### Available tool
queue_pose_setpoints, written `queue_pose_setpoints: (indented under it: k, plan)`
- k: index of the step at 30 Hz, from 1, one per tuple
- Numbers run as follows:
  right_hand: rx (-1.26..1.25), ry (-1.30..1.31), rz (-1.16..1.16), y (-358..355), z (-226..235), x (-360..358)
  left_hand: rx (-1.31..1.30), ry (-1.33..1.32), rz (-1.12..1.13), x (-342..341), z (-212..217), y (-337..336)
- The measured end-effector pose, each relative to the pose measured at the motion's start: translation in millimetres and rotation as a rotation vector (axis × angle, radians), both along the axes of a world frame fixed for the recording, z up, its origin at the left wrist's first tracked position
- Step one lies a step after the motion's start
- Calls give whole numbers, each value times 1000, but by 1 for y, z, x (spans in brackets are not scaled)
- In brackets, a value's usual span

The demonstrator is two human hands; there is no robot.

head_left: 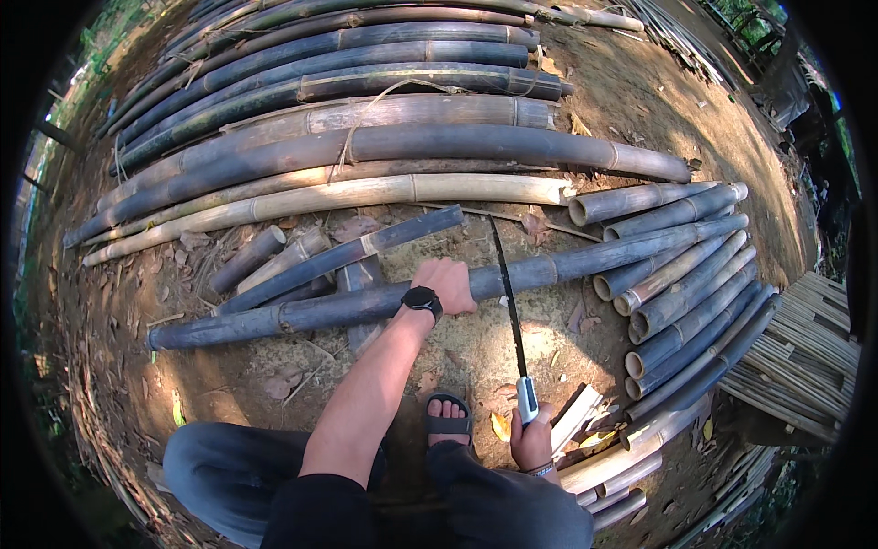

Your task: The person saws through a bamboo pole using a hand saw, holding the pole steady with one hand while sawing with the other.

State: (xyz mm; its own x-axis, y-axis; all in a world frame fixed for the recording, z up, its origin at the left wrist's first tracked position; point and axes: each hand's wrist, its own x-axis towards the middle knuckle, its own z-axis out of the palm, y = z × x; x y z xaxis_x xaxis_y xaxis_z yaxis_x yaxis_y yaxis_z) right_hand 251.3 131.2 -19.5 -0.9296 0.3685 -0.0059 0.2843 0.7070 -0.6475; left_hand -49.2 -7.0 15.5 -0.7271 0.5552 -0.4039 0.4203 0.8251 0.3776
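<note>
So starting from your left, you've got a couple of stubby bamboo offcuts (249, 259), smooth and round, lying on dirt with crispy dead leaves. Your long dark bamboo pole (366, 305) runs crosswise in front of you, blue-black with ringed joints, its right end over a stack of short hollow tubes (681, 306). Far right there's a bundle of thin, straw-coloured slats (805, 352).

Your left hand (445, 283) is palm down, clamped over the pole, arm reaching well out; fingertips are hidden on the far side. Your right hand (530, 439) sits low by your knee, fist wrapped round the pale handle of the saw (511, 316). The thin blade slants up across the pole just right of your left hand; can't tell if the teeth touch.

Blade tip's near the pale pole (457, 189) behind. Bare ground either side of the blade, but the tubes crowd your right.
</note>
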Motion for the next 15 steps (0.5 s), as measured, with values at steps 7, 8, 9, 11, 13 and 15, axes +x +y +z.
queue_pose_setpoints:
  k: [7,8,9,11,13,15]
  plan:
    - [-48,-289,-77,-6,10,-99,-11,7,24,4,-5,-1]
    - [-49,-278,-76,-7,9,-85,-28,-3,12,3,-2,-3]
    - [-49,-263,-67,-10,11,-52,-26,-4,15,3,-3,-7]
    - [-83,-63,-26,-5,8,16,2,12,8,0,-4,-5]
    - [-80,-46,-26,0,10,29,-26,-11,6,-2,-1,4]
    - [-53,-113,-24,-3,18,-2,-39,-9,-13,5,-4,3]
